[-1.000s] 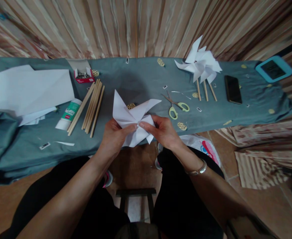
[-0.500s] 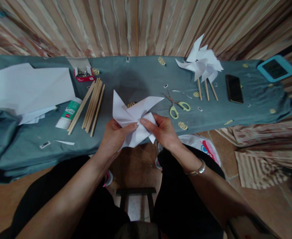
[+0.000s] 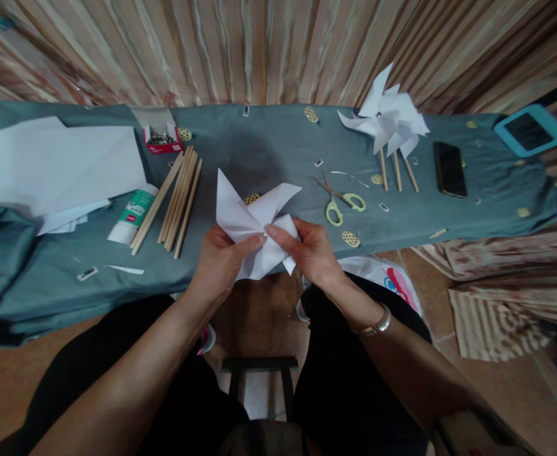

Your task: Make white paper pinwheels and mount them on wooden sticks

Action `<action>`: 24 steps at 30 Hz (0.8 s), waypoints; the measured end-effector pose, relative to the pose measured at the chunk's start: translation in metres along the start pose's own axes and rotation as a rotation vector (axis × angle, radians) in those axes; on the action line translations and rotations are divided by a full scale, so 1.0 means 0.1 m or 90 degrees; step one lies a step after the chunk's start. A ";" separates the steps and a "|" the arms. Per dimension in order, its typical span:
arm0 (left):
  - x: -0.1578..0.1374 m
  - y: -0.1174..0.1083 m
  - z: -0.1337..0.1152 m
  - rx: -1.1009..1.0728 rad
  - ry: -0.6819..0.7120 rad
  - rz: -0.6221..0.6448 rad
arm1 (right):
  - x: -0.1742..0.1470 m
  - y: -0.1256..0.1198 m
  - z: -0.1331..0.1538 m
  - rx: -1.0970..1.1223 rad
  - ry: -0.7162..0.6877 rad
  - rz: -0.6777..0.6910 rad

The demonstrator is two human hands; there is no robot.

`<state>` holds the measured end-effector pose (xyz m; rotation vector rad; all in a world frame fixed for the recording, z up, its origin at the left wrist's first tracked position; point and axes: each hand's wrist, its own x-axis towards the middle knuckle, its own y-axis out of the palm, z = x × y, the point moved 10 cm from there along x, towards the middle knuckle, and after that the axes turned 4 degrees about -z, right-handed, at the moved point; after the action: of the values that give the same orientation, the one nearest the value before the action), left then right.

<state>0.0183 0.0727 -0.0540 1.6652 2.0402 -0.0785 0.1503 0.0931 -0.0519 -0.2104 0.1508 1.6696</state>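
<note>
A white paper pinwheel (image 3: 240,212) is held between my two hands, over the near edge of the cloth-covered table. My left hand (image 3: 221,256) is closed on its left side, the thumb pressed near the centre. From the right, my right hand (image 3: 309,250) grips it too, with that thumb also at the centre. Both sets of fingers are largely hidden under the paper. Right of the pinwheel lie scissors (image 3: 336,197) with yellow-green handles, their blades slightly apart. To the left rest several wooden sticks (image 3: 178,202).
A glue stick (image 3: 135,212) lies by the sticks, below a red box (image 3: 164,139) of small metal pieces. White paper sheets (image 3: 64,161) cover the left. Pinwheels on sticks (image 3: 386,117), a phone (image 3: 450,169) and a blue-framed device (image 3: 530,131) are right. A stool (image 3: 259,365) stands below.
The pinwheel's upper right blade has shifted slightly inward. Both hands keep their hold in nearly the same place. The view has shifted a little.
</note>
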 end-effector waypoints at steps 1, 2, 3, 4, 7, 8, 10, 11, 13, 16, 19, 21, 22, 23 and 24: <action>0.00 0.00 0.00 0.000 -0.001 -0.001 | 0.00 0.00 0.00 0.000 -0.005 -0.003; 0.00 0.00 0.00 0.002 -0.001 -0.003 | 0.00 0.01 -0.01 -0.001 -0.009 -0.003; 0.00 -0.01 0.00 0.002 0.002 -0.005 | 0.00 0.01 -0.02 -0.002 -0.012 -0.003; 0.00 -0.01 0.00 0.001 0.004 -0.007 | 0.00 0.01 -0.02 -0.006 -0.014 -0.002; 0.01 -0.03 0.01 -0.005 0.008 -0.011 | 0.00 0.01 -0.03 -0.027 -0.020 -0.009; 0.02 -0.03 0.02 -0.007 0.008 -0.011 | 0.00 0.00 -0.03 -0.035 -0.024 -0.013; 0.02 -0.04 0.03 -0.008 0.006 -0.009 | 0.00 0.00 -0.02 -0.046 -0.032 -0.019; 0.02 -0.04 0.03 -0.008 0.007 -0.009 | 0.00 -0.01 -0.02 -0.051 -0.035 -0.022; 0.01 -0.04 0.02 -0.008 0.008 -0.011 | 0.00 -0.01 -0.03 -0.057 -0.037 -0.024; 0.00 -0.05 0.00 -0.007 0.004 -0.017 | 0.00 0.00 -0.04 -0.050 -0.033 -0.018; 0.00 -0.04 -0.01 -0.006 0.003 -0.020 | -0.01 0.02 -0.02 -0.037 -0.036 -0.009; 0.01 -0.04 -0.01 -0.004 0.004 -0.023 | -0.01 0.02 -0.01 -0.031 -0.036 -0.009; 0.01 -0.04 -0.01 -0.004 0.005 -0.022 | -0.01 0.02 -0.01 -0.029 -0.034 -0.009; 0.01 -0.04 -0.01 -0.004 0.006 -0.021 | -0.01 0.02 -0.01 -0.028 -0.030 -0.010; 0.02 -0.04 -0.01 -0.004 0.007 -0.019 | -0.01 0.02 -0.01 -0.028 -0.028 -0.010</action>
<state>0.0142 0.0733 -0.0551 1.6353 2.0716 -0.0718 0.1482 0.0911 -0.0529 -0.2084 0.0793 1.6615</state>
